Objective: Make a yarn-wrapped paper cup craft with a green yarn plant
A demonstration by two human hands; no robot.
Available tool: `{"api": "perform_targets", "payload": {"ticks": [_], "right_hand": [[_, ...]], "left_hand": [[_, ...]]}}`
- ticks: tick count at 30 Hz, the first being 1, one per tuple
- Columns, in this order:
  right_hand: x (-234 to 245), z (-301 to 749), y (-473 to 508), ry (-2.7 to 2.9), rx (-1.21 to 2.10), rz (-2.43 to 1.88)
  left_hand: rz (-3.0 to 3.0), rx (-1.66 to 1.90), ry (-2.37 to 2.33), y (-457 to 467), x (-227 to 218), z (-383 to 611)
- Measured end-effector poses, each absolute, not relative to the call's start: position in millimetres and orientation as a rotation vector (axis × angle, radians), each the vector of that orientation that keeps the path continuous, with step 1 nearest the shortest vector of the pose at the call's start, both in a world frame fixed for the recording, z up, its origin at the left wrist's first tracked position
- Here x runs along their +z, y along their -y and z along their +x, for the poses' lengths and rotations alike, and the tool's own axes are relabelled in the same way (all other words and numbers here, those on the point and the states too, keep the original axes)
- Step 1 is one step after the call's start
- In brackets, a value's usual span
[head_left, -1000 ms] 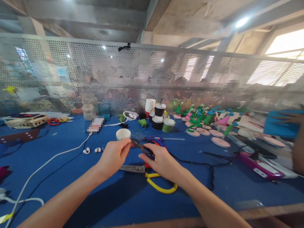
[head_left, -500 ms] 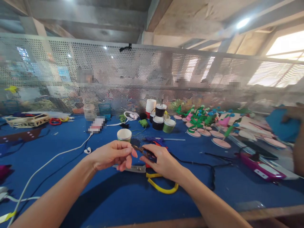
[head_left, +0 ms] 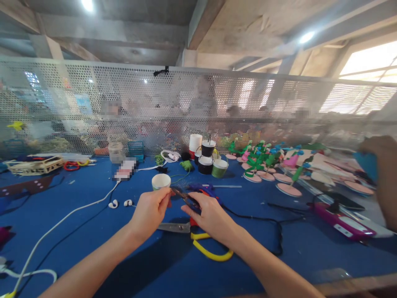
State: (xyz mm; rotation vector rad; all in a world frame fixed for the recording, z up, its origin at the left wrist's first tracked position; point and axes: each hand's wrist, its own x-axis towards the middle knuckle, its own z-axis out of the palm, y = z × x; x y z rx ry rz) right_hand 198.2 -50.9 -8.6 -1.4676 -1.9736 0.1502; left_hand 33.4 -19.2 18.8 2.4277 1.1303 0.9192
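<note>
My right hand [head_left: 211, 212] is wrapped round a pair of dark pliers [head_left: 182, 195], whose jaws point left toward my left fingertips. My left hand [head_left: 151, 207] is closed in a pinch at the jaw tips; what it pinches is too small to name. Just behind the left fingers stands a white-rimmed paper cup [head_left: 161, 181] with a green lower side. Scissors [head_left: 214, 255] with yellow handles lie on the blue table below both hands, blades pointing left. Behind the right hand lies a blue glue gun [head_left: 203, 189], partly hidden.
Small black and green buckets [head_left: 219, 167] stand behind, beside stacked white cups [head_left: 195, 142]. Several green figures on pink discs [head_left: 289, 189] crowd the right, near a purple power strip [head_left: 341, 221]. Earbuds [head_left: 113, 203] and a white cable lie left. Another person's hand [head_left: 380, 153] is at far right.
My left fingers have curled in more tightly at the pliers' tips. The view has tilted up slightly. At the right, the other person's hand with the blue piece has moved.
</note>
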Motion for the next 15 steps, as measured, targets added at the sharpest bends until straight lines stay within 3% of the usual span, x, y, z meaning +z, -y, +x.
{"api": "perform_targets", "payload": {"ticks": [9,15], "right_hand": [[-7.0,200.9,50.2,2.029,0.138,-1.309],[-7.7,203.0,52.0,2.026,0.169,-1.326]], "left_hand": [[1.757,0.488,-0.825,12.8,35.8,19.2],[1.847,0.668,-0.862,14.2,29.1,25.3]]}}
